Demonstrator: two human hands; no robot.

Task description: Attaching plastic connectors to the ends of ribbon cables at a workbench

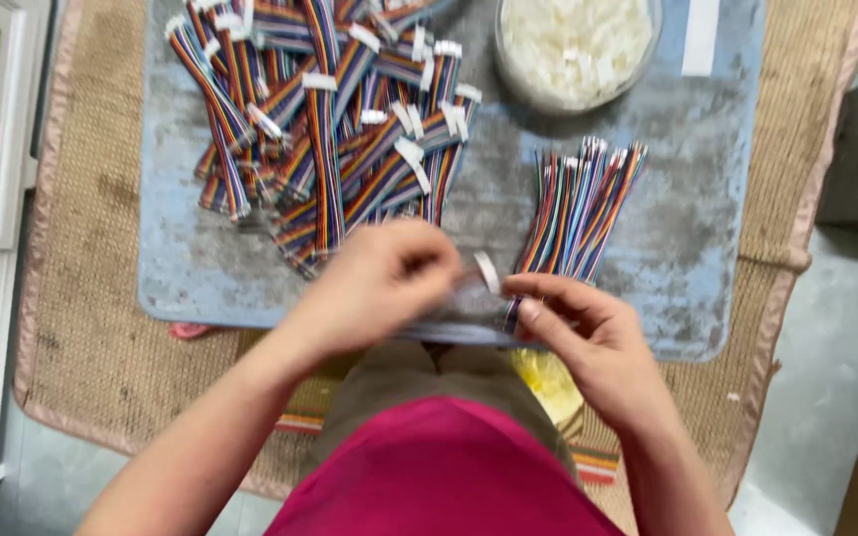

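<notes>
Nearest, our left hand [374, 288] is curled narrow, fingertips pinched on a motion-blurred ribbon cable piece [459, 303] with a white connector [488, 271] at its tip. Our right hand [588, 333] pinches the same piece from the other side, fingers [538, 293] bent close, just below the loose bundle of unplugged coloured wires [580, 208]. Both work over the near edge of the blue-grey board [191, 268] on a woven mat [81, 328]. Further out lies a heap of finished rainbow cables [330, 119], and beside it a clear bowl of white connectors [576, 45].
</notes>
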